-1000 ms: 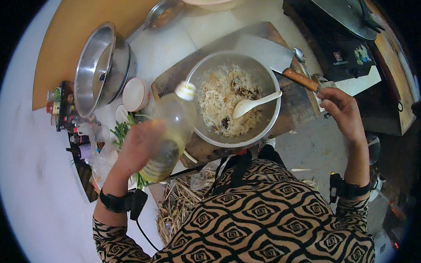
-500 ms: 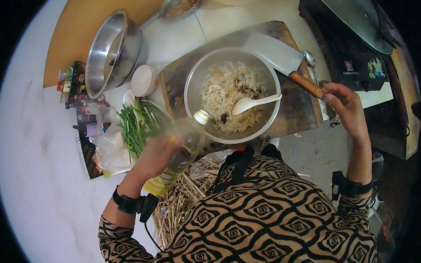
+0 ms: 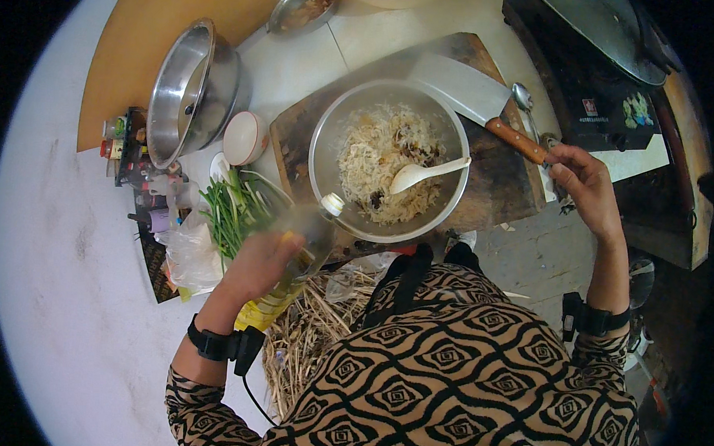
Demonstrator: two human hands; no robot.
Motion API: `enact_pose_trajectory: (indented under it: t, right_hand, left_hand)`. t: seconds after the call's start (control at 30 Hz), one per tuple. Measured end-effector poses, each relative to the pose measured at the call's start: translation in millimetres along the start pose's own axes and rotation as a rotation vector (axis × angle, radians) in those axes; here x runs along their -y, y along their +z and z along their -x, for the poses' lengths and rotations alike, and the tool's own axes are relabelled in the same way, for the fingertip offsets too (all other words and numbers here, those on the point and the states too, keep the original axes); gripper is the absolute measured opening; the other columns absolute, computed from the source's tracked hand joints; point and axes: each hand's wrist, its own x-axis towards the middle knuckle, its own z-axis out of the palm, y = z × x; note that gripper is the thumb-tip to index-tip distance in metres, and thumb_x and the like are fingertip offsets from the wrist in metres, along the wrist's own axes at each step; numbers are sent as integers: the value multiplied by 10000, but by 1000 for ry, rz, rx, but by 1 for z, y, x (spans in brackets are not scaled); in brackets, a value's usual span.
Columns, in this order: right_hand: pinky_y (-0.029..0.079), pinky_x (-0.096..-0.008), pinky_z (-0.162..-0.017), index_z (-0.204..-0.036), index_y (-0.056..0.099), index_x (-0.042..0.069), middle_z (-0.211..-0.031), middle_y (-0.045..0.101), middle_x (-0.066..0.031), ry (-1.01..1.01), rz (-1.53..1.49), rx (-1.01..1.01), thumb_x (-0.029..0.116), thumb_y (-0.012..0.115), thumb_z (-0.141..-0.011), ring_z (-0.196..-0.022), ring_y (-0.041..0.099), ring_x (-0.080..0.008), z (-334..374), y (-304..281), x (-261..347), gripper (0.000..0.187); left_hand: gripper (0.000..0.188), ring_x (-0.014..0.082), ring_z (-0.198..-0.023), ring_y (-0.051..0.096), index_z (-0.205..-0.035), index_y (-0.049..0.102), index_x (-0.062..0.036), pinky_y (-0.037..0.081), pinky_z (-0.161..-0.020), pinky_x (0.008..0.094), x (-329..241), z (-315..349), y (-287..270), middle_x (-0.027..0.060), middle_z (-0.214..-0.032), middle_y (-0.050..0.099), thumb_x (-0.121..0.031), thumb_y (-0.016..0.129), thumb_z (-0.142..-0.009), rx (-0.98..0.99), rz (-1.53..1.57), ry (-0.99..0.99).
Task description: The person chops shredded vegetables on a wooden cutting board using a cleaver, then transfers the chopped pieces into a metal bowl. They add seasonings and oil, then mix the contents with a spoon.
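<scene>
My left hand point(image 3: 259, 265) is wrapped round a large clear bottle point(image 3: 269, 302) of yellow oil. The bottle leans toward the bowl, its white-rimmed mouth at the bowl's near left rim. I see no stream coming from it. The steel bowl point(image 3: 314, 178) holds cooked rice point(image 3: 375, 157) with dark bits, and a white spoon point(image 3: 421, 175) rests in it. My right hand point(image 3: 585, 180) has its fingers curled and pinched, right by the end of the wooden handle of a cleaver point(image 3: 472, 93) lying on the board. What the fingertips hold, if anything, is hidden.
Under the bowl is a wooden chopping board point(image 3: 500, 181). Green onions point(image 3: 230, 218), a white bowl point(image 3: 244, 138) and a steel basin point(image 3: 165, 98) stand at left. A metal spoon point(image 3: 523, 97) and a black stove point(image 3: 598, 82) are at right. Dry straw point(image 3: 314, 324) lies below.
The bottle's mouth has drawn slightly back toward me and left, from over the bowl's edge to its rim. My right hand stays by the cleaver handle.
</scene>
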Motion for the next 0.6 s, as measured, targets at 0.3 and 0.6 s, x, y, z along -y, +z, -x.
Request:
enact_pose_trajectory:
  t: [0.3,0.6]
  right_hand:
    - [458,-240,-830,-1102,613,4,-1006,622,-9,-61,-30,4,88,628,-901,-928,569,-89,-2,8,-3,218]
    - [458,-252,-872,-1089,620,-1,-987,631,-30,-53,-3,29,85,630,-901,-947,583,-102,-7,13,2,207]
  left_hand:
    - [489,157,-615,432,-798,581,47,416,-592,354,-4,4,-5,83,-621,496,-405,515,-972,-27,-3,-12]
    - [476,155,-623,454,-791,582,42,418,-600,342,5,5,-12,97,-632,503,-397,527,-970,-104,-54,142]
